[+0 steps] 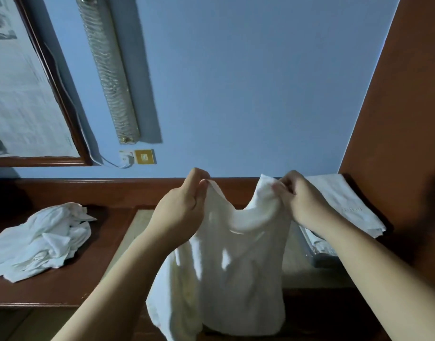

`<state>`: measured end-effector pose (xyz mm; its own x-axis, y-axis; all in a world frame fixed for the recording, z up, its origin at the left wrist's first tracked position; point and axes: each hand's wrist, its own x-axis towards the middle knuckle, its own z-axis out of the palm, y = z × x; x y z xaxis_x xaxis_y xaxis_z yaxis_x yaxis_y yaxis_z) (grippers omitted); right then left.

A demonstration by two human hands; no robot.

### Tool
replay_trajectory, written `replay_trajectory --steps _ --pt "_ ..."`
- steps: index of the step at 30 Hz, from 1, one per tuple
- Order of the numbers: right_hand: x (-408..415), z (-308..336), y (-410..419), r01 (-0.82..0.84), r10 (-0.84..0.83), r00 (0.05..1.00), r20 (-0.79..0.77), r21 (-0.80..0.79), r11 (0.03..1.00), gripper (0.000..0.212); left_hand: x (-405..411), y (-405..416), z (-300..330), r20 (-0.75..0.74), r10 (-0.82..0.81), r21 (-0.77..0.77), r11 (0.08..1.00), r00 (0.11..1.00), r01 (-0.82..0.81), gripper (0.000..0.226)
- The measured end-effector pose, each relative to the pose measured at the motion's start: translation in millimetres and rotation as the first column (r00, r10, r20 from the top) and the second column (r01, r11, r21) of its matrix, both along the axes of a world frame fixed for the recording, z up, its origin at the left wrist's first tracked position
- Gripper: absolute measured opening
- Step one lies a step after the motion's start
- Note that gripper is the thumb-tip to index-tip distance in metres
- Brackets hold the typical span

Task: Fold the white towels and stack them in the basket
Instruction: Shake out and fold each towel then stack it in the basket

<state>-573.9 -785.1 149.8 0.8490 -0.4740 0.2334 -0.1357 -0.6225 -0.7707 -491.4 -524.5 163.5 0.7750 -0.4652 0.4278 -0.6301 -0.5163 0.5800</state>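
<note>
1. Head view: your left hand (184, 205) pinches one top corner of a white towel (226, 267), fingers curled round the edge.
2. Your right hand (300, 200) grips the towel's other top corner, bunched in its fingers; the cloth sags between your hands and hangs down over the middle of the worktop (64, 286).
3. A loose heap of unfolded white towels (41, 239) lies at the worktop's left end.
4. At the right end, against the brown side wall (396, 143), a folded white towel (344, 203) lies flat on top of a container (320, 252). Only part of its pale rim shows below the towel, so you cannot tell what else it holds.
5. Behind the worktop, the blue wall (236, 82) carries a switch plate (144, 157).
</note>
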Motion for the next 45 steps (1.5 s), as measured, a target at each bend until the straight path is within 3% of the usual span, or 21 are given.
replay_trajectory --steps 2,4,5,8,10,12,15,17,20,21,23,25,29,30,33,37,41,45 --pt "4 4 1 -0.048 0.039 0.998 0.047 0.232 0.971 0.004 9 3 2 0.047 0.017 0.056 0.998 0.999 -0.020 0.008" --pt "2 10 -1 -0.153 0.131 0.988 0.080 0.502 0.851 0.011 17 11 1 0.034 0.049 0.068 0.996 0.998 -0.051 0.010" --pt "0 12 -5 -0.192 0.184 0.980 0.070 0.540 0.820 0.014 21 16 -1 0.022 0.064 0.074 0.995 0.998 -0.066 0.011" --pt "-4 14 -23 -0.246 0.278 0.956 -0.090 0.267 0.932 0.015 31 29 -9 0.009 0.091 0.077 0.993 0.996 -0.091 0.011" --pt "0 13 -34 -0.128 0.136 0.985 -0.107 0.080 0.989 0.027 36 36 -13 0.005 0.099 0.063 0.993 0.995 -0.099 0.011" --pt "3 11 -44 0.015 -0.015 1.000 0.008 0.075 0.997 0.037 39 38 -16 -0.005 0.106 0.056 0.993 0.994 -0.106 0.010" --pt "11 6 -50 0.064 -0.097 0.988 0.117 0.256 0.965 0.038 38 35 -17 -0.017 0.088 0.051 0.995 0.996 -0.087 0.010" --pt "12 8 -45 0.001 -0.047 0.985 0.163 0.274 0.962 0.015 36 28 -16 -0.016 0.066 0.055 0.996 0.998 -0.065 0.011" --pt "3 26 -23 -0.191 0.174 0.976 0.134 0.120 0.974 0.008 30 13 -13 -0.008 0.033 0.034 0.999 0.999 -0.032 0.012" --pt "-1 34 -12 -0.283 0.278 0.958 0.073 0.076 0.956 0.015 27 5 -12 -0.005 0.013 0.022 1.000 1.000 -0.013 0.011" --pt "-4 45 9 -0.420 0.417 0.904 -0.092 -0.023 0.907 0.056 19 -11 -9 -0.001 -0.042 -0.012 0.999 0.999 0.042 0.010" --pt "3 44 27 -0.455 0.422 0.878 -0.227 -0.120 0.882 0.074 11 -28 -6 0.005 -0.104 -0.046 0.994 0.995 0.104 0.009" --pt "11 44 31 -0.359 0.278 0.909 -0.310 -0.245 0.901 0.021 1 -42 -5 0.071 -0.189 -0.060 0.979 0.979 0.193 0.004" --pt "9 45 27 -0.336 0.249 0.919 -0.305 -0.280 0.899 0.018 2 -41 -7 0.082 -0.204 -0.054 0.976 0.975 0.209 0.004" --pt "1 53 21 -0.303 0.211 0.942 -0.263 -0.390 0.869 0.022 6 -33 -24 0.109 -0.211 -0.047 0.975 0.971 0.217 0.018" --pt "-7 56 18 -0.223 0.141 0.971 -0.194 -0.513 0.829 0.024 4 -28 -65 -0.011 -0.119 -0.211 0.971 0.993 0.114 0.027" --pt "-10 49 14 -0.172 0.116 0.984 -0.134 -0.555 0.814 0.024 -12 -33 -102 -0.122 -0.009 -0.246 0.969 0.992 -0.021 0.034" --pt "-16 43 8 -0.130 0.094 0.991 -0.093 -0.573 0.809 0.022 -30 -36 -131 -0.116 0.057 -0.201 0.976 0.992 -0.080 0.049"
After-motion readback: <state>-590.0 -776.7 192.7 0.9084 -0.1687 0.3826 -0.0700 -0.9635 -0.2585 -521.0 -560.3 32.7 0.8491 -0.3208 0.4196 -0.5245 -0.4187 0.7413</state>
